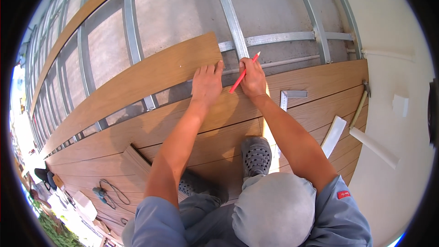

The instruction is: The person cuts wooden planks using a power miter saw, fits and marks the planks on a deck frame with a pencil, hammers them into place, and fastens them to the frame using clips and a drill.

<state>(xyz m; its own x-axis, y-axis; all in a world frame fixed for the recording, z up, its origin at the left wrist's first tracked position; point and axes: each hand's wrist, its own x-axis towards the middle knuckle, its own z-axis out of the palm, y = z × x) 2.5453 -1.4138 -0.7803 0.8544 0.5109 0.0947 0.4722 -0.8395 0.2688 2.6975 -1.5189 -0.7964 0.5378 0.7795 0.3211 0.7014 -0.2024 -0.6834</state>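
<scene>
My left hand (pixel 206 83) is closed on the lower edge of a loose wooden plank (pixel 160 64), near its right end. The plank lies at a slant over grey metal framing (pixel 227 4). Beside it, my right hand (pixel 252 81) grips a red pencil (pixel 236 83), its pale tip pointing up and to the right. Both hands are just above the edge of the laid wooden decking (pixel 196 146), where a metal square (pixel 292 94) lies right of my right hand.
A hammer (pixel 359 110), a white strip (pixel 333 135) and a white tube (pixel 375 146) lie by the white wall (pixel 388 82) at right. A short board (pixel 137 160) and a corded power tool (pixel 99 193) are at lower left. Another long plank (pixel 73 25) crosses the framing.
</scene>
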